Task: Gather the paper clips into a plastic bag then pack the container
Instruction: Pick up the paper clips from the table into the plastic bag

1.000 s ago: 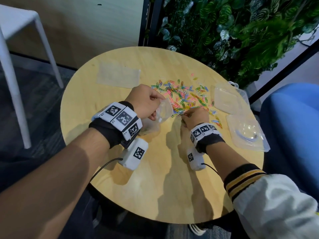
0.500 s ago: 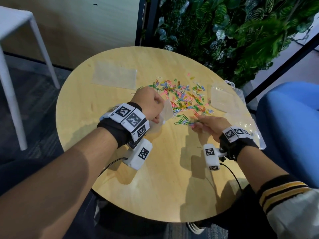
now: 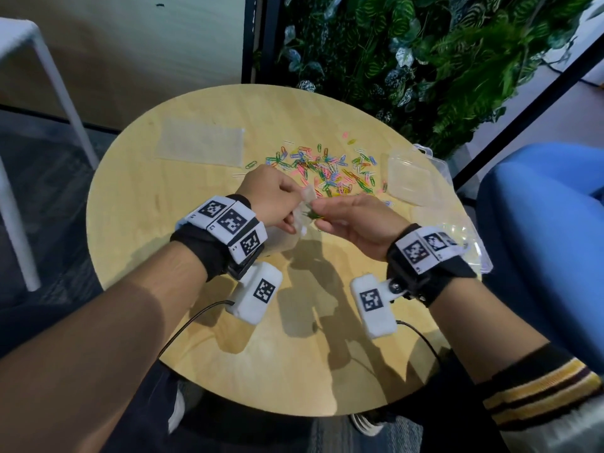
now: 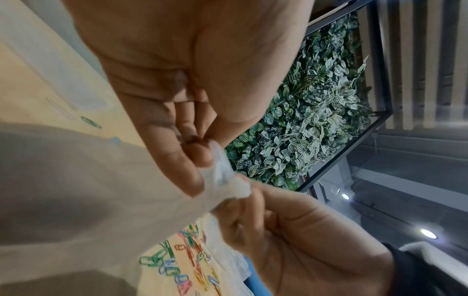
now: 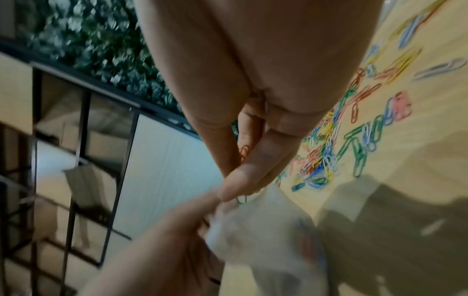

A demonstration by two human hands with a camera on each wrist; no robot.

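Round wooden table beside plant wall; left hand pinching plastic bag, right hand pinching paper clips at its mouth.

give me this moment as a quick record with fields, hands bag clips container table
left hand: pinches the mouth of the plastic bag, held above the table
right hand: pinches a few paper clips at the bag mouth
loose clips: many-coloured pile lying on the table beyond the hands
container: clear plastic, to the right of the pile
spare bag: flat, far left of the pile
table: round, wooden
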